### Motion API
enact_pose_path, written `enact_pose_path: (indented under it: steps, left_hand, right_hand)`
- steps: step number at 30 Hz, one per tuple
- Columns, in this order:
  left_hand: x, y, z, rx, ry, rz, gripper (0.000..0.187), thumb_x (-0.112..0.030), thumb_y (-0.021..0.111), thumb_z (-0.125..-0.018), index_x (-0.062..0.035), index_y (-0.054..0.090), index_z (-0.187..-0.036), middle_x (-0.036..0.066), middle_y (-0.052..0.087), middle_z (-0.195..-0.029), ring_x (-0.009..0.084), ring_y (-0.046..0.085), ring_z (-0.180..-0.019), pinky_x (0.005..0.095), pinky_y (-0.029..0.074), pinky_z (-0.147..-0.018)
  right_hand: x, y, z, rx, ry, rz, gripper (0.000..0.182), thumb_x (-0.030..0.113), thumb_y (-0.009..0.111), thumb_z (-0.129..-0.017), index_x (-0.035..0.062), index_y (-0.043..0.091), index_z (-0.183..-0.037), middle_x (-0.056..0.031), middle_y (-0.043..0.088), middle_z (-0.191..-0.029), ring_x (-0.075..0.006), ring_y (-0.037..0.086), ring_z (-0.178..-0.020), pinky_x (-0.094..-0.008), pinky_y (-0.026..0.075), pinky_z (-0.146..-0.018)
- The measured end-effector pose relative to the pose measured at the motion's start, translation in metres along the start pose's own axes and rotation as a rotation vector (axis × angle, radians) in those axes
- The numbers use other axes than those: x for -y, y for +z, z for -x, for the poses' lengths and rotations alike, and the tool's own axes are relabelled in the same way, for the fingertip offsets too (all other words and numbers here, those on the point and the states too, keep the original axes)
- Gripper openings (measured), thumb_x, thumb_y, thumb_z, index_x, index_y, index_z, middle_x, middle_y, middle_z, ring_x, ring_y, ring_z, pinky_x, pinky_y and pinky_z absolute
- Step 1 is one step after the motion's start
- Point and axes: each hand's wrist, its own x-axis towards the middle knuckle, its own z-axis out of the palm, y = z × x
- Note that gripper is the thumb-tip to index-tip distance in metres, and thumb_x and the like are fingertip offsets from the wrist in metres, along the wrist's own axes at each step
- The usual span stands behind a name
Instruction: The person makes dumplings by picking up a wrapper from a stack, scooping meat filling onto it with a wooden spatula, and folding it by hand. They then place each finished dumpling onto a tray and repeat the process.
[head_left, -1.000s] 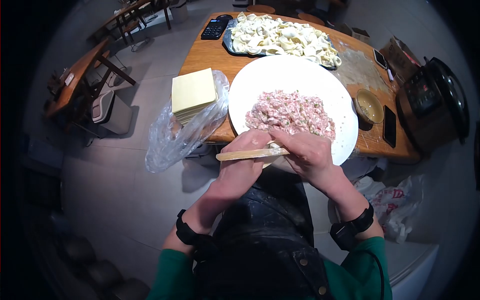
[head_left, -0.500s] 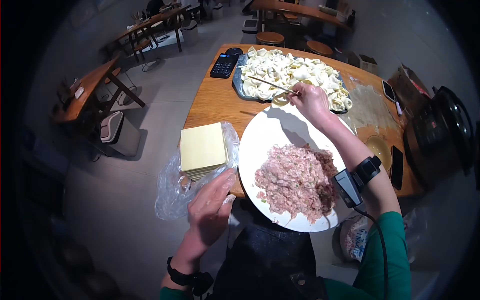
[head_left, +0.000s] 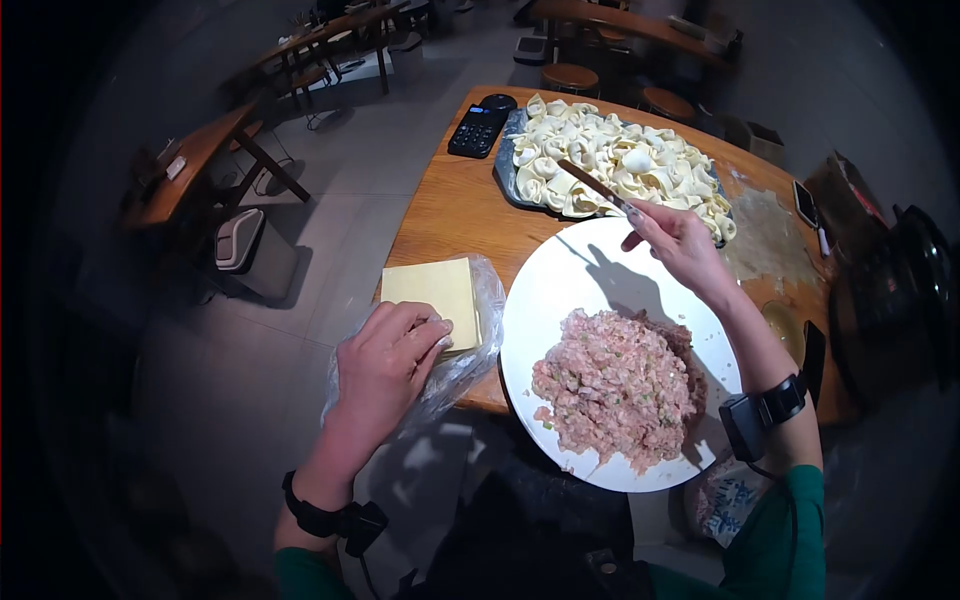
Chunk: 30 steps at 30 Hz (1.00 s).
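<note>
My left hand (head_left: 388, 352) is at the stack of square yellow wrappers (head_left: 435, 285), its fingers pressed together at the near right part of the top sheet. The stack sits on a crumpled clear plastic bag (head_left: 487, 300) at the table's left edge. My right hand (head_left: 675, 240) grips a thin flat stick (head_left: 590, 184) above the far part of a white plate (head_left: 545, 265). Minced meat with green bits (head_left: 620, 385) is heaped on the plate. Behind it, folded dumplings (head_left: 610, 155) cover a dark tray (head_left: 508, 172).
A black phone-like keypad device (head_left: 476, 130) stands at the back left of the wooden table (head_left: 440, 220). On the right are a bowl (head_left: 785, 330), phones and a dark cooker (head_left: 895, 300). Beyond are a bin (head_left: 255, 255), stools and other tables.
My left hand has moved up onto the wrapper stack and its fingers have closed. My right hand has drawn back from the dumplings to above the plate, still holding the stick. The view has shifted slightly.
</note>
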Motion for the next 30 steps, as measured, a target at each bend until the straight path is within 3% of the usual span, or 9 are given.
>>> enact_pose_path:
  steps: [10, 13, 16, 19, 21, 22, 23, 24, 30]
  left_hand:
    - [0.01, 0.007, -0.01, 0.193, 0.148, -0.158, 0.007, -0.009, 0.058, -0.08, -0.0062, 0.054, -0.085, 0.008, 0.057, -0.084, 0.025, 0.059, -0.078, 0.0352, 0.047, -0.061]
    - [0.02, 0.004, -0.016, 0.212, -0.273, 0.124, 0.018, -0.017, 0.049, -0.085, -0.0026, 0.055, -0.093, 0.012, 0.061, -0.086, 0.0277, 0.06, -0.077, 0.038, 0.047, -0.07]
    - [0.063, 0.017, -0.017, -0.124, -0.543, 0.777, 0.022, -0.016, 0.048, -0.087, -0.0011, 0.056, -0.101, 0.01, 0.062, -0.094, 0.0202, 0.061, -0.083, 0.0355, 0.047, -0.073]
    - [0.057, -0.007, -0.016, -0.381, -0.933, 1.57, 0.03, -0.018, 0.037, -0.094, 0.0016, 0.052, -0.112, 0.013, 0.059, -0.111, 0.0244, 0.058, -0.103, 0.0399, 0.047, -0.091]
    - [0.014, -0.035, -0.009, -0.423, -0.994, 1.714, 0.047, -0.034, 0.031, -0.098, 0.0043, 0.042, -0.123, 0.018, 0.052, -0.124, 0.029, 0.05, -0.116, 0.04, 0.041, -0.099]
    - [0.023, -0.036, 0.007, -0.267, -0.887, 1.876, 0.053, -0.039, 0.031, -0.097, 0.0052, 0.041, -0.125, 0.02, 0.05, -0.126, 0.0303, 0.048, -0.118, 0.0427, 0.039, -0.1]
    - [0.031, -0.031, 0.025, 0.129, -0.437, 2.225, 0.049, -0.034, 0.036, -0.097, 0.0048, 0.041, -0.125, 0.019, 0.05, -0.126, 0.0297, 0.047, -0.119, 0.0453, 0.037, -0.102]
    - [0.023, -0.026, 0.038, 0.141, -0.439, 2.234, 0.049, -0.034, 0.036, -0.097, 0.0048, 0.041, -0.125, 0.019, 0.05, -0.126, 0.0297, 0.047, -0.119, 0.0453, 0.037, -0.102]
    - [-0.059, 0.003, 0.117, 0.064, -1.005, 2.322, 0.033, -0.018, 0.045, -0.095, -0.004, 0.046, -0.125, 0.011, 0.05, -0.129, 0.026, 0.045, -0.122, 0.0477, 0.034, -0.105]
  right_hand:
    - [0.004, 0.004, 0.241, -0.097, 0.281, -0.369, 0.032, 0.016, 0.051, -0.093, -0.0015, 0.055, -0.12, -0.0042, 0.062, -0.069, -0.0007, 0.041, -0.054, -0.0159, 0.03, -0.049]
    - [0.007, 0.01, 0.28, -0.135, 0.306, -0.373, 0.031, 0.014, 0.051, -0.093, -0.0013, 0.055, -0.12, -0.0049, 0.063, -0.072, -0.0008, 0.043, -0.057, -0.0156, 0.031, -0.051]
    - [-0.002, 0.013, 0.307, -0.169, 0.324, -0.442, 0.029, 0.009, 0.052, -0.091, -0.0007, 0.057, -0.118, -0.0045, 0.063, -0.073, -0.0016, 0.044, -0.057, -0.0169, 0.033, -0.051]
    - [0.003, 0.009, 0.316, -0.201, -0.012, 0.144, 0.032, -0.002, 0.059, -0.082, 0.0048, 0.062, -0.113, -0.0081, 0.062, -0.074, -0.0112, 0.057, -0.062, -0.0228, 0.044, -0.058]
    - [0.001, 0.006, 0.322, -0.252, -0.087, 0.384, 0.037, -0.004, 0.062, -0.077, 0.0107, 0.064, -0.11, -0.0077, 0.062, -0.075, -0.0178, 0.061, -0.065, -0.0265, 0.047, -0.058]
    - [0.002, 0.004, 0.324, -0.259, -0.128, 0.531, 0.039, -0.004, 0.062, -0.075, 0.0126, 0.064, -0.111, -0.0063, 0.061, -0.075, -0.0187, 0.061, -0.065, -0.0277, 0.047, -0.057]
    - [0.002, 0.003, 0.326, -0.265, -0.111, 0.539, 0.039, -0.004, 0.062, -0.075, 0.0126, 0.064, -0.111, -0.0063, 0.061, -0.075, -0.0187, 0.061, -0.065, -0.0277, 0.047, -0.057]
    - [0.002, 0.002, 0.326, -0.275, -0.147, 0.623, 0.042, -0.004, 0.062, -0.073, 0.0143, 0.063, -0.111, -0.0051, 0.06, -0.074, -0.019, 0.06, -0.064, -0.0285, 0.047, -0.055]
    - [-0.008, 0.01, 0.327, -0.219, -0.158, 0.756, 0.049, -0.005, 0.061, -0.069, 0.0176, 0.062, -0.113, -0.0022, 0.056, -0.068, -0.018, 0.057, -0.059, -0.0306, 0.044, -0.048]
